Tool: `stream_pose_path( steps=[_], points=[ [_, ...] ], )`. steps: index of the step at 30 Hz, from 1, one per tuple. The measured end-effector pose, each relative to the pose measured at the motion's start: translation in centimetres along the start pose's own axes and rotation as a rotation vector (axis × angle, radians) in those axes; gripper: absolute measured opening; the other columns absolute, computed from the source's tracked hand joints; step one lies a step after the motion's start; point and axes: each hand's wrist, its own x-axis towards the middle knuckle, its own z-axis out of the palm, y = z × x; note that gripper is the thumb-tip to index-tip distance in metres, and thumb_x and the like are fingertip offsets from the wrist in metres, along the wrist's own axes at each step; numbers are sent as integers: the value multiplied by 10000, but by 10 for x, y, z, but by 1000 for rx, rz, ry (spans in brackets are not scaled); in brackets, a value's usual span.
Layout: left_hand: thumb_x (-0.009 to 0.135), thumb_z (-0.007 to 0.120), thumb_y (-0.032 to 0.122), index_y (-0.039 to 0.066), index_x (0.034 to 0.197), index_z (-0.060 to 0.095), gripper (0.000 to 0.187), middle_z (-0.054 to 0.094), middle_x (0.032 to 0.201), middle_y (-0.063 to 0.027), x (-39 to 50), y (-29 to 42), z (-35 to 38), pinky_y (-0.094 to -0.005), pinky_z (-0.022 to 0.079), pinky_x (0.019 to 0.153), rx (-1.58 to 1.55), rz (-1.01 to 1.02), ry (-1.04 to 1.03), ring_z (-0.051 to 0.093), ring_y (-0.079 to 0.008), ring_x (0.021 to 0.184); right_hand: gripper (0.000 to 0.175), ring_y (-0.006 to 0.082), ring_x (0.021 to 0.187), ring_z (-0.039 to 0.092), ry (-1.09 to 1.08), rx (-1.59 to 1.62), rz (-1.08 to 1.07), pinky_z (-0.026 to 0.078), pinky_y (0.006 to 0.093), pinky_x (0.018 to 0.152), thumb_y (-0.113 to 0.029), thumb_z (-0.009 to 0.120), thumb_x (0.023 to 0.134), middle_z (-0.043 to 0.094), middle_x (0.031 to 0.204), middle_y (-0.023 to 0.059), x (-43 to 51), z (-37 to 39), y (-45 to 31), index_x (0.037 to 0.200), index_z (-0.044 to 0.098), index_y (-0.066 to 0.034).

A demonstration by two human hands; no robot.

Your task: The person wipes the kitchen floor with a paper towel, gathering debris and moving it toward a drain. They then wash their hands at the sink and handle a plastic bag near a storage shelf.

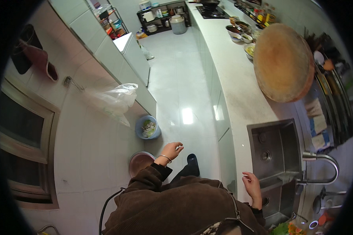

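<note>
My left hand (171, 150), with a bangle at the wrist, hangs over the floor near a reddish basin (141, 164) and holds nothing. Its fingers are apart and loosely bent. My right hand (251, 183) is at the counter's edge, beside the double stainless steel sink (254, 152), its fingers slightly curled around nothing visible. A curved faucet (335, 167) stands at the sink's far side. Beyond the sink, a large round wooden chopping board (282, 63) rests on the pale countertop (238, 85). Bowls of food (249, 50) stand behind the board.
A blue bin (139, 129) with food scraps stands against the left wall. Plastic bags (117, 100) hang above it. A white appliance (133, 55) and a black shelf (158, 28) stand farther off. A gas hob (213, 12) is at the counter's far end. Greens (282, 229) lie at lower right.
</note>
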Motion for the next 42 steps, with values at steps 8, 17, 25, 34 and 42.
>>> stream_pose_path(
  steps=[8,17,25,34,42],
  points=[
    [884,568,248,50,905,659,218,654,848,-167,73,-59,-66,-426,490,700,-87,-122,124,613,-360,796,185,208,858,631,157,-151,-73,493,295,762,-105,538,925,643,989,117,126,34,-76,1042,618,15],
    [865,587,209,68,926,668,174,667,723,-130,72,-175,-134,-362,508,629,-384,-492,421,669,-259,656,168,289,860,628,-123,-358,-285,499,336,756,-85,575,877,625,960,165,257,95,-159,1015,611,3],
    [881,604,125,56,1129,615,258,695,764,-88,115,-207,-137,-266,503,683,-613,-512,298,665,-128,723,180,341,906,594,-219,-482,-332,478,384,787,-134,582,870,622,969,167,380,127,-210,998,623,-15],
    [899,613,166,49,1155,603,282,677,914,-87,343,-200,-213,-282,501,772,-565,-270,202,643,-151,856,184,361,926,587,-252,-500,-352,480,398,790,-154,582,881,640,984,167,599,167,-250,1004,640,-31],
    [873,626,151,36,1144,601,296,622,1101,-142,489,-243,-334,-343,497,827,-333,-229,478,623,-267,963,278,251,1009,610,-878,146,-300,488,358,884,-211,535,947,615,1137,140,802,238,-480,1122,595,-4]
  ],
)
